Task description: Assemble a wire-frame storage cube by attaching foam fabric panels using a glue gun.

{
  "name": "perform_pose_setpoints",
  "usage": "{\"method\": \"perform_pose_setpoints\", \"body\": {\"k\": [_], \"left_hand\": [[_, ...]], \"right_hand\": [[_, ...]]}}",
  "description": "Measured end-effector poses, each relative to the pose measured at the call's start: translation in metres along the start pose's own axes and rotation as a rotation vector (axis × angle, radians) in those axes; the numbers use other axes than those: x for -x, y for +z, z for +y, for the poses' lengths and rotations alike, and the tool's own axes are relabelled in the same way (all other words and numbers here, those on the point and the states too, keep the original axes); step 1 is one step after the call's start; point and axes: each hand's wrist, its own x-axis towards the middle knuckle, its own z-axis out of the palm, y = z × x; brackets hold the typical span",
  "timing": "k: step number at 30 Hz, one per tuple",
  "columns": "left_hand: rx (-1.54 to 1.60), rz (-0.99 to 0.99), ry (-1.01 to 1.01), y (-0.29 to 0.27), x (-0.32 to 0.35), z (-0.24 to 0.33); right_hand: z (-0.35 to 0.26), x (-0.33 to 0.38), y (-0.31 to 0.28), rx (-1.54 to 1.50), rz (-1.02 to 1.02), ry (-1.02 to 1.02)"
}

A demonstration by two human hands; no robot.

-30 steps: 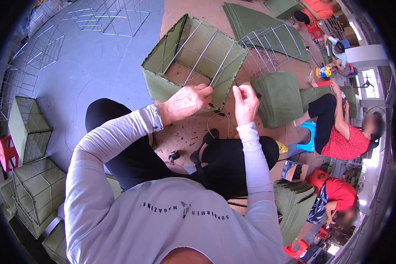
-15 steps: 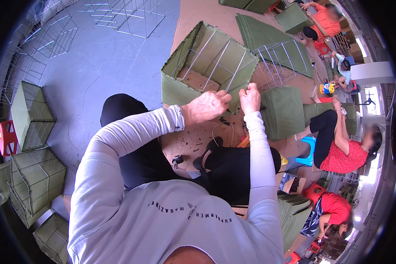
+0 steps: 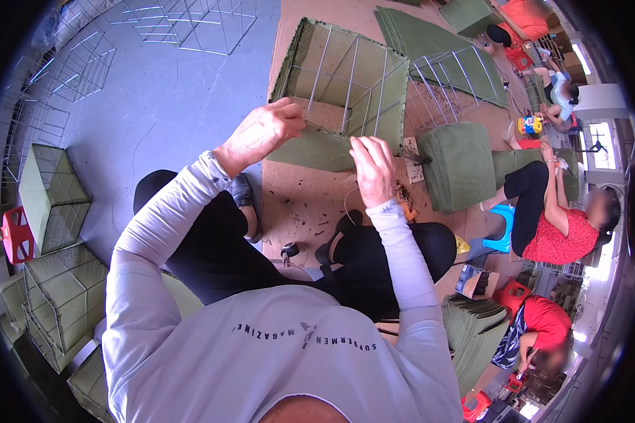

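Note:
A wire-frame box [image 3: 316,155] covered in green sheet material lies in front of me, its open side showing bare metal bars and a cardboard floor beneath. My left hand [image 3: 264,132] is closed, its fingertips pinching the near edge at the left corner. Further right along the same edge, my right hand [image 3: 374,169] is closed too, finger and thumb on the covering. Any thread or small tool in the fingers is too small to make out.
Stacked green sheets [image 3: 458,166] lie right of the box, beside a bare wire frame [image 3: 448,81]. Covered boxes [image 3: 53,204] and a red stool [image 3: 17,235] stand at left. More wire frames [image 3: 190,28] lie far left. A co-worker in red [image 3: 561,236] sits at right.
The box has turned, bringing its near edge across in front of me. My left hand has moved left and up; my right hand has shifted left and slightly down, so they are further apart.

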Motion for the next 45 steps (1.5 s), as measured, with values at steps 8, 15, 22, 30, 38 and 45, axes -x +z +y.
{"method": "perform_pose_setpoints", "body": {"k": [8, 15, 22, 30, 38, 45], "left_hand": [[-0.022, -0.025, 0.012, 0.013, -0.014, -0.007], [-0.071, 0.017, 0.024, 0.04, -0.029, -0.001], [-0.232, -0.074, -0.047, 0.049, -0.044, 0.012], [-0.203, -0.102, -0.141, 0.044, -0.051, 0.008], [-0.272, 0.265, -0.102, 0.023, -0.092, -0.042], [-0.279, 0.405, -0.104, 0.016, -0.135, -0.086]], "right_hand": [[0.021, -0.006, 0.02, -0.149, 0.005, 0.066], [0.066, -0.021, 0.003, -0.106, -0.184, 0.011], [0.076, -0.024, -0.003, -0.07, -0.304, 0.059], [0.071, -0.027, -0.005, -0.07, -0.196, 0.05], [0.075, -0.053, -0.003, 0.031, 0.109, 0.149], [0.139, 0.035, 0.036, -0.348, -0.128, 0.766]]}}
